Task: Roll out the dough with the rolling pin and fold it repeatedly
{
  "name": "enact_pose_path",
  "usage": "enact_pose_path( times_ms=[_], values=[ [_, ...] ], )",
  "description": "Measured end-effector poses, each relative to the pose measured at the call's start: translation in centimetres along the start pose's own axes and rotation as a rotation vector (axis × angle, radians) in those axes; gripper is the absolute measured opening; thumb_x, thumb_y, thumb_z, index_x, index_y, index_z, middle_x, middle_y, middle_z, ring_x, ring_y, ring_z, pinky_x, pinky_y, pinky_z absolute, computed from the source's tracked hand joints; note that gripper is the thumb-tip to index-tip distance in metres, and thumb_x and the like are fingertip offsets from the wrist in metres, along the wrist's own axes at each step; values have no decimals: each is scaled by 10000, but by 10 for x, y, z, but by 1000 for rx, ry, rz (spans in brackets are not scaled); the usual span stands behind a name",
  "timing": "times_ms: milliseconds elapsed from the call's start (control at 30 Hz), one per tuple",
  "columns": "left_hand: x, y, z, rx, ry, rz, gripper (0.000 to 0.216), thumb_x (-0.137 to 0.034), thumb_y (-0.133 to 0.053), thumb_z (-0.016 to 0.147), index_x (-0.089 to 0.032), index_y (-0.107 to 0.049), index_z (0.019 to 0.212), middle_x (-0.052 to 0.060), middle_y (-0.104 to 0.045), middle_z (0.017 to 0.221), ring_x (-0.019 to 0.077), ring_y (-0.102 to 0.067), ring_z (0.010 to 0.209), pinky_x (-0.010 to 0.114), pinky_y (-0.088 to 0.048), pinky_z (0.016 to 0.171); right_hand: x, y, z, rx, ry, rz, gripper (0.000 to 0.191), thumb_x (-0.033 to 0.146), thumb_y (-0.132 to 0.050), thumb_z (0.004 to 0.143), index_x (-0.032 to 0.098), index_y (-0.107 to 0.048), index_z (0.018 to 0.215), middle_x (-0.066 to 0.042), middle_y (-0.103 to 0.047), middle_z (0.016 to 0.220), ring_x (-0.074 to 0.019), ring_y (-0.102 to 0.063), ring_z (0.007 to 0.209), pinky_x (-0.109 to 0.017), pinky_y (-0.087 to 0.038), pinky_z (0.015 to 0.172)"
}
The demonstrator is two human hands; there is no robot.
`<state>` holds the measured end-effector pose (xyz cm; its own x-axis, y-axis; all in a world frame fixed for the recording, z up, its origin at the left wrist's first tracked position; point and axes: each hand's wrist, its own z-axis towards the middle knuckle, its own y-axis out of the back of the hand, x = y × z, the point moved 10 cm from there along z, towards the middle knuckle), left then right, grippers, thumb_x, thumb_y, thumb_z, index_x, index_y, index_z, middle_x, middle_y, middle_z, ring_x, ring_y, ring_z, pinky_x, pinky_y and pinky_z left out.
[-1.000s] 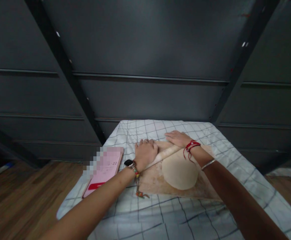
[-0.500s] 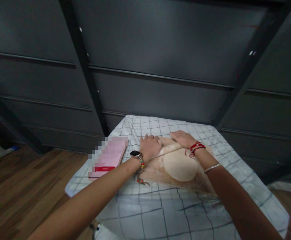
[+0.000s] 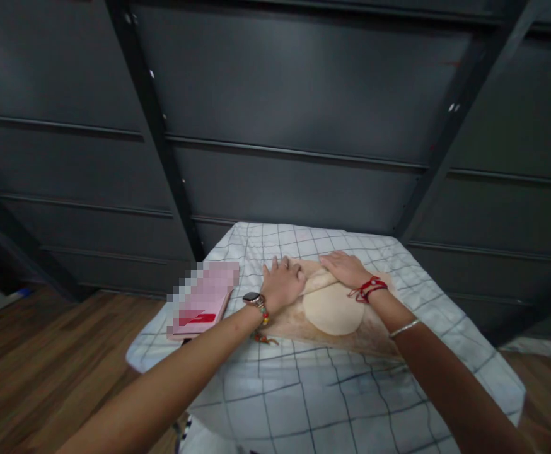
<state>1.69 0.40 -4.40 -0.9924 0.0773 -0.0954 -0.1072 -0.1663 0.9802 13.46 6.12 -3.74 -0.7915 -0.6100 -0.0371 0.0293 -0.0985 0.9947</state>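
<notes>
My left hand [image 3: 282,285] lies over the left end of a pale rolling pin [image 3: 319,281], fingers spread and stretched forward. Across the pin's right end rests my right hand [image 3: 347,270], flat, its fingers extended toward the left. Both palms press on the pin, and its ends are hidden beneath them. Just on the near side of the pin is a thin, round sheet of dough [image 3: 335,313]; its far edge meets the pin. Under the dough lies a flour-dusted wooden board [image 3: 285,328], partly covered by my hands and right wrist.
A white checked cloth [image 3: 313,397] covers the small table. Left of the board lies a pink, flat booklet or case [image 3: 209,302], partly pixelated. Dark metal panels [image 3: 299,183] rise directly behind the table. Wooden floor [image 3: 81,340] shows at the left.
Both hands stay on the rolling pin with little visible movement along the board. The view has shifted slightly, so the table sits a bit further left.
</notes>
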Motion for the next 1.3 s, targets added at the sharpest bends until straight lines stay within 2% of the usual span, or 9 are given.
enact_pose_path(
  times_ms=[167, 267, 433, 500, 600, 767, 1033, 1167, 1300],
  values=[
    [-21, 10, -25, -98, -59, 30, 470, -359, -229, 949, -226, -479, 1324, 115, -418, 1415, 363, -296, 1331, 606, -249, 1025, 1, 1, -25, -32, 9, -1, 446, 331, -219, 971, 226, -551, 1249, -80, -589, 1253, -254, -456, 1175, -436, -381, 912],
    [-31, 14, -37, -177, -76, 49, 495, -395, -216, 958, -230, -399, 1388, 109, -408, 1426, 353, -278, 1342, 597, -220, 1045, 1, 2, -39, -49, 22, 50, 465, 355, -209, 967, 242, -507, 1305, -70, -546, 1314, -273, -430, 1211, -494, -354, 949],
    [-34, 8, -41, -143, -106, 26, 623, -539, -249, 932, -175, -325, 1431, 143, -421, 1411, 366, -304, 1325, 554, -257, 1041, 1, 0, -45, 0, 29, 117, 483, 379, -203, 958, 251, -474, 1337, -71, -497, 1365, -294, -399, 1242, -543, -350, 946],
    [-31, 8, -37, -112, -110, 9, 725, -616, -313, 888, -162, -278, 1452, 157, -410, 1416, 373, -300, 1326, 539, -268, 1039, 1, 0, -41, 10, 17, 110, 479, 363, -209, 954, 252, -472, 1338, -75, -503, 1356, -299, -404, 1231, -549, -361, 926],
    [-25, 9, -30, -82, -89, -8, 812, -644, -390, 846, -164, -211, 1477, 167, -383, 1434, 374, -292, 1332, 543, -268, 1041, 3, 2, -31, 15, 8, 66, 466, 318, -217, 950, 257, -487, 1325, -80, -536, 1314, -280, -444, 1183, -521, -379, 903],
    [-13, 4, -15, -31, -31, -54, 892, -707, -407, 799, -180, -190, 1486, 162, -333, 1467, 375, -270, 1344, 551, -263, 1047, 6, -1, -12, 64, 23, -20, 471, 221, -217, 940, 238, -525, 1296, -86, -562, 1281, -240, -466, 1164, -430, -391, 895],
    [-2, 1, 7, -37, -33, -10, 855, -749, -279, 822, -218, -193, 1487, 145, -323, 1478, 394, -195, 1371, 579, -187, 1069, -1, -9, 24, 70, 28, 65, 472, 270, -251, 943, 228, -471, 1359, -53, -502, 1371, -214, -420, 1247, -392, -356, 989],
    [2, -3, 15, 30, -12, -12, 826, -730, -242, 843, -213, -202, 1486, 129, -314, 1486, 388, -179, 1377, 580, -167, 1078, -6, -14, 39, 78, 22, 123, 426, 299, -306, 961, 277, -455, 1360, -32, -497, 1375, -218, -428, 1237, -403, -343, 1017],
    [6, -6, 19, 80, 14, -35, 799, -703, -228, 863, -202, -209, 1484, 126, -321, 1483, 388, -181, 1377, 575, -181, 1076, -8, -13, 44, 67, 4, 138, 356, 361, -504, 923, 207, -523, 1243, -83, -533, 1269, -225, -543, 1081, -441, -456, 905]
  ],
)
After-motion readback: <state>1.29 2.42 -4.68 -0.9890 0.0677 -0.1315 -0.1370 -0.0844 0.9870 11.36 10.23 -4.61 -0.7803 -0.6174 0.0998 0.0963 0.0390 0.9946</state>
